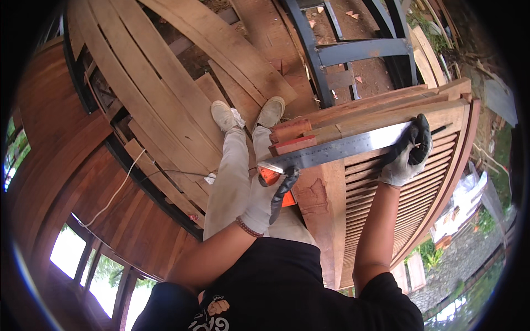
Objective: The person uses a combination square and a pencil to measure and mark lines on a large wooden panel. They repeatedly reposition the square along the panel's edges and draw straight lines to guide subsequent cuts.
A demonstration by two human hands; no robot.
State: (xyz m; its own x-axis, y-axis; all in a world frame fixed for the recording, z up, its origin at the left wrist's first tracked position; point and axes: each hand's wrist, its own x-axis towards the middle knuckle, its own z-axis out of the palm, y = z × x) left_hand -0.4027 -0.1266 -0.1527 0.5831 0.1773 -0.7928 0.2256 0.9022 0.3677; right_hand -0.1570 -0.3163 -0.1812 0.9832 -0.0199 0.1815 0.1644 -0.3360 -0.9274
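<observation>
A metal carpenter's square (348, 148) with a ruled blade lies slantwise across the near end of a slatted wooden panel (386, 204). My left hand (268, 193), in a white and black work glove, is closed around its handle end, where orange shows between the fingers. At the blade's far end my right hand (407, 157), gloved alike, has its fingers curled against the metal. A thin dark line (441, 129) shows on the wood past those fingers; I cannot make out what it is. Reddish wood blocks (291, 131) sit beside the blade.
Long loose planks (160, 71) cover the floor at the left and ahead, around my shoes (223, 116). A dark metal frame (359, 51) stands at the far right. A pale cord (124, 185) hangs over the curved wooden wall (61, 149) at left.
</observation>
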